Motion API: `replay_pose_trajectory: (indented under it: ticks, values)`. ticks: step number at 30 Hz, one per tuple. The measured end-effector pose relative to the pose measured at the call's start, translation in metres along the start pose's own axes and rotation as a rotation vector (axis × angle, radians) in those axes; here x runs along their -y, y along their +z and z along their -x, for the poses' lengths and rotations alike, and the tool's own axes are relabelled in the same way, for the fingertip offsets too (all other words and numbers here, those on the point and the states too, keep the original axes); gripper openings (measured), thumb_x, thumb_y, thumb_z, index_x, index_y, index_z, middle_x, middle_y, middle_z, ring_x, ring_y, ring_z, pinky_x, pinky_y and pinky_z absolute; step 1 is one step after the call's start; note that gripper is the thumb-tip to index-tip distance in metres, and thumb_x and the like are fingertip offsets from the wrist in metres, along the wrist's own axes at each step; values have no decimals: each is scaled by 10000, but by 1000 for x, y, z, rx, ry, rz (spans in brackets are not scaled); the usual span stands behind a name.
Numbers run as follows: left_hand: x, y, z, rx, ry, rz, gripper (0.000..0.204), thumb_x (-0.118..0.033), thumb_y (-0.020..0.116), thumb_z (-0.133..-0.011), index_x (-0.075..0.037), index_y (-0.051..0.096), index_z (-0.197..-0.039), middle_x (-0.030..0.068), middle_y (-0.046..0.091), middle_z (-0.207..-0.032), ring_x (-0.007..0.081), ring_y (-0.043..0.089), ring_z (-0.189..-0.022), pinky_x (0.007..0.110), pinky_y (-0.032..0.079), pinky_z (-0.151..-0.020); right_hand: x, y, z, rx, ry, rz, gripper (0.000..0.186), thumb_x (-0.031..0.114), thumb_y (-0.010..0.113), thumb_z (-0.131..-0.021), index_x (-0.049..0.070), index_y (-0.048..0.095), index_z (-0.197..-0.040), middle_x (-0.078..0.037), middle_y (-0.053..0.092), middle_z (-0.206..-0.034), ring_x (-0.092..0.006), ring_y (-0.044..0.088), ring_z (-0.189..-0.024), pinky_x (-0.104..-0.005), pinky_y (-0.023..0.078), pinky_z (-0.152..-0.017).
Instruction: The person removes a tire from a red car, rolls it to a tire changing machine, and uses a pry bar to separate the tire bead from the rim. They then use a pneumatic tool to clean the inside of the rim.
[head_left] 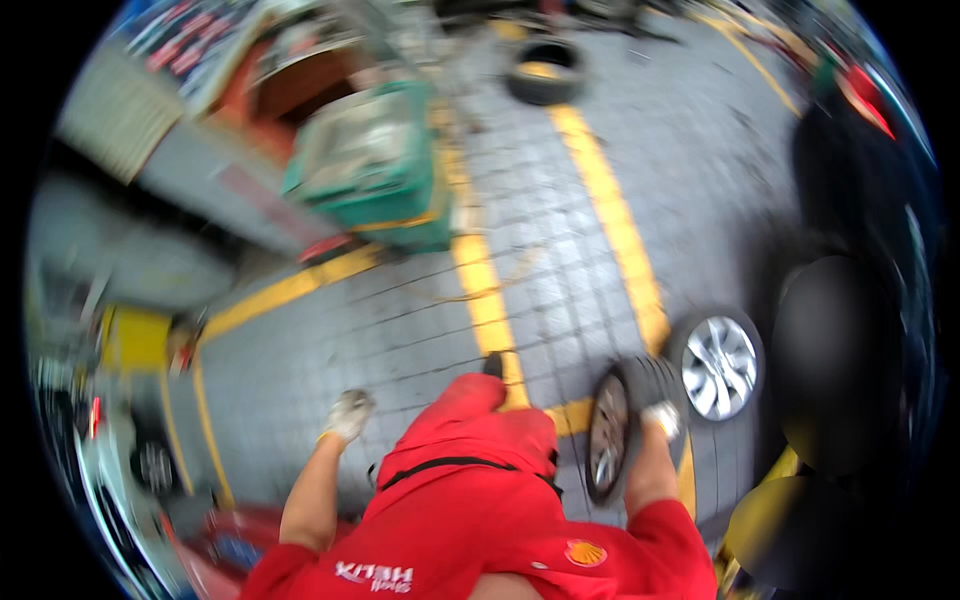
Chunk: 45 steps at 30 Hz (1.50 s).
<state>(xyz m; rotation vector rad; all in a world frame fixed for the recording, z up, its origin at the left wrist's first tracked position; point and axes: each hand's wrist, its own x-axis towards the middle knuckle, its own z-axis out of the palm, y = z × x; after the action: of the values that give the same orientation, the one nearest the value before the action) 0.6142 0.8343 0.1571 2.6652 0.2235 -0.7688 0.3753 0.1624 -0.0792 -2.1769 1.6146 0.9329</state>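
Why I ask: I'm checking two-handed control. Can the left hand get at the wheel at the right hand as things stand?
Probably not without turning: the left hand is out on the other side of the red-clad legs, which stand between it and the wheel.

the tiled floor [340, 345] carries two wheels [608, 438] and a tyre [543, 94]

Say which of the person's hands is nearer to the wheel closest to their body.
Right. The right hand is at the wheel, seemingly touching its tread; the left hand is well apart, off to its left.
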Motion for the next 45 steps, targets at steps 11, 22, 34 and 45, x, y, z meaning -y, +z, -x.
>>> replay_pose_trajectory:
  ticks: [11,22,34,45]
  values:
    - [-193,-61,-231,165,221,-258,449,-402,629,-994,-79,717,-1293,227,708,-1285,410,677,-1216,460,531,-1039,111,-61,51,-51,362,-94,1321,817,733,-776,34,200,-1698,-240,209,-1751,-485,297,-1568,-637,351,-1221]
    - [-543,-87,-407,307,431,-307,522,-429,611,-1028,-33,674,-1363,238,667,-1386,405,642,-1287,451,493,-1082,280,-294,-246,-167,310,-165,1164,600,815,-845,59,232,-1696,-172,279,-1757,-405,358,-1573,-683,391,-1175]
    - [-685,-110,-600,439,135,-401,586,-540,540,-1005,-56,717,-1285,229,681,-1377,434,628,-1271,488,478,-1096,444,-386,-367,381,1437,-1017,1603,834,834,-664,-2,-60,-1699,-293,9,-1774,-439,57,-1651,-547,166,-1329]
    - [-1025,-194,-874,329,411,-263,511,-457,595,-1015,-45,710,-1294,250,736,-1239,416,681,-1221,463,522,-1032,490,-509,-572,-122,1058,-1603,950,529,748,-912,-80,430,-1568,-241,557,-1546,-377,675,-1262,-539,514,-1071]
